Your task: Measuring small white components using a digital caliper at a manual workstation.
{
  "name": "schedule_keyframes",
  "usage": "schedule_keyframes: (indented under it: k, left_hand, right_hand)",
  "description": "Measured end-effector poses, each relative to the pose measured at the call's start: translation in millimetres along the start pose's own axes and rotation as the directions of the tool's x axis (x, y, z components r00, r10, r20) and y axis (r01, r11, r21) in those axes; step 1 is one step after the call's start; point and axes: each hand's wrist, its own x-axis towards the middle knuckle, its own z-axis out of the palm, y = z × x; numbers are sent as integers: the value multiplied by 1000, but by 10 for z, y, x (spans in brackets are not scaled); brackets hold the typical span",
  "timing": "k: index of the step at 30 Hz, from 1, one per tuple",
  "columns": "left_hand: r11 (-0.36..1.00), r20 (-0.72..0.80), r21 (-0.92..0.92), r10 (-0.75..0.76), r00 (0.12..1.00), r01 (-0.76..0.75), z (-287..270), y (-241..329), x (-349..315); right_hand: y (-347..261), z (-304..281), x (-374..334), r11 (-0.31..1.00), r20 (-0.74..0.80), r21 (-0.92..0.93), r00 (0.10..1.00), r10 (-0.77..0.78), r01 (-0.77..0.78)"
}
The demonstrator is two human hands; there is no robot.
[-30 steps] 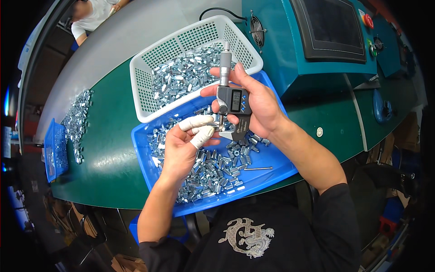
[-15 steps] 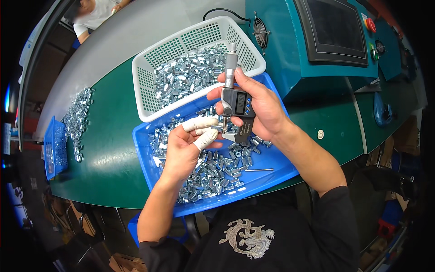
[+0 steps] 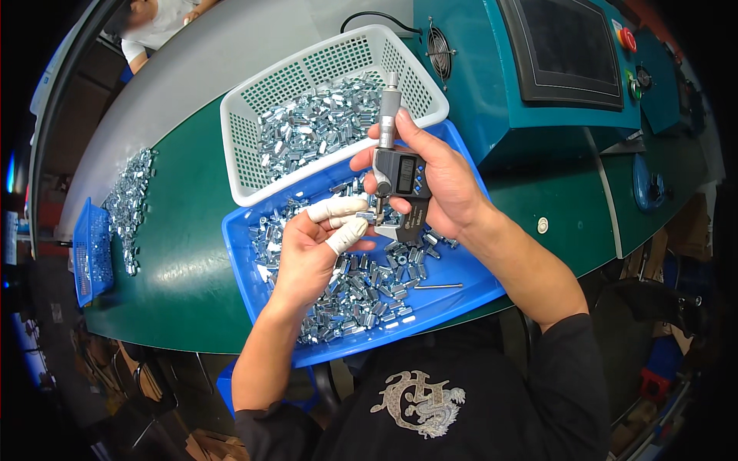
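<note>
Nut (image 3: 367, 217) of shiny metal sits at the measuring end of a digital micrometer (image 3: 405, 177), pinched between the white-covered thumb and forefinger of the left hand (image 3: 309, 247). The right hand (image 3: 450, 183) curls around the micrometer, thumb along its barrel. Beneath both lies a blue tray (image 3: 465, 269) with loose nuts (image 3: 367, 290) and a thin rod (image 3: 439, 286); beyond, a white basket (image 3: 244, 150) holds more, on a green bench (image 3: 188, 238).

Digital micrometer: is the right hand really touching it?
Touching. The head view shows the right hand clasping the digital micrometer, its fingers passing behind and out the other side.
</note>
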Motion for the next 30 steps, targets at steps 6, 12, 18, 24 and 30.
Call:
schedule_keyframes:
  k: [6,12,18,24,30]
  left_hand:
    - [1000,1,31,-7,1000,7,5,-4,4]
    - [982,-17,182,47,999,-43,13,-48,0]
    - [968,-24,252,20,1000,-14,-14,-65,9]
    - [908,-374,338,371,850,-248,-109,146,129]
    - [830,-287,546,307,907,-108,-219,59,83]
  right_hand:
    - [-25,44,-12,996,-62,-86,998,0,-5]
    - [1,23,-6,993,-99,-117,995,3,-15]
    - [13,4,-30,989,-61,-148,998,3,-12]
    - [-32,-35,4,997,-86,-81,996,-23,16]
    - [-42,-78,14,997,-66,-67,997,-44,39]
